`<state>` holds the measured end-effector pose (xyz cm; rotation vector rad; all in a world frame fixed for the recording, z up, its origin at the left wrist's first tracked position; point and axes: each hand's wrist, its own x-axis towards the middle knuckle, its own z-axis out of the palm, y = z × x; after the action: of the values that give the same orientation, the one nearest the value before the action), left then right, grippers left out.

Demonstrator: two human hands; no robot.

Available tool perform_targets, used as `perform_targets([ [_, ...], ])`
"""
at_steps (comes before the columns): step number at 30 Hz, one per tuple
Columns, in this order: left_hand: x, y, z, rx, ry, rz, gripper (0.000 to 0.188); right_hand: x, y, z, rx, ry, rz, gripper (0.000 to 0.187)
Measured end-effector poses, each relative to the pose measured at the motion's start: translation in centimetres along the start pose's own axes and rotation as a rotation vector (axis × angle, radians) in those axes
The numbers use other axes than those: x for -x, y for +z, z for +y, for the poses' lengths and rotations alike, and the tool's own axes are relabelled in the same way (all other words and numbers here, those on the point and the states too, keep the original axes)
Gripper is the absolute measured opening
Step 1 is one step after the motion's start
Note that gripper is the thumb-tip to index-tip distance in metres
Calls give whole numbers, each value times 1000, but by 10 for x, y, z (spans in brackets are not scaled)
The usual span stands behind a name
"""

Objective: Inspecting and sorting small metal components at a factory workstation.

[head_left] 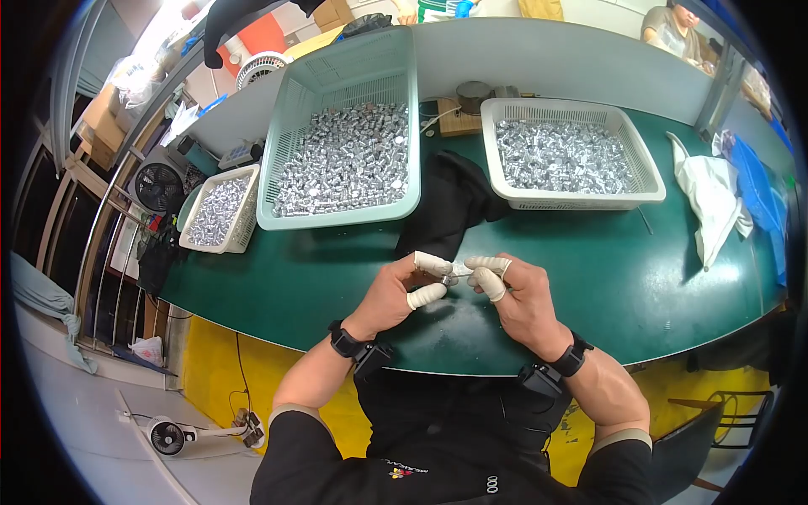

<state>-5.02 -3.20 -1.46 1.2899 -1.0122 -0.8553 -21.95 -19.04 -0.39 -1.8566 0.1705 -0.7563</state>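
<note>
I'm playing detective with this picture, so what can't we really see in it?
All in the head view:
Small metal part at the left hand: tiny, partly covered by fingers.
Thin item at the right hand: too slim to tell its kind.
Floor of the light green basket: heaped metal pieces cover it.
Co-worker at top middle: mostly cut off by the upper edge.

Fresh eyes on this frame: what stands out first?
Likely the large pale-green basket, left of centre on the green table, holding masses of small silvery parts. Next, the white basket to its right, similarly loaded. Front and centre, left hand and right hand, in white finger covers, meet at a silvery piece.
</note>
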Motion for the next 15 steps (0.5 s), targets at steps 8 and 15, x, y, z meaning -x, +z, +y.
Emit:
perform_targets([
  [8, 0, -3, 1, 66, -100, 2, 21, 0, -2, -5, -154, 38, -123, 21],
  [15, -3, -6, -1, 38, -101, 29, 20, 0, -4, -4, -166, 72, -123, 23],
])
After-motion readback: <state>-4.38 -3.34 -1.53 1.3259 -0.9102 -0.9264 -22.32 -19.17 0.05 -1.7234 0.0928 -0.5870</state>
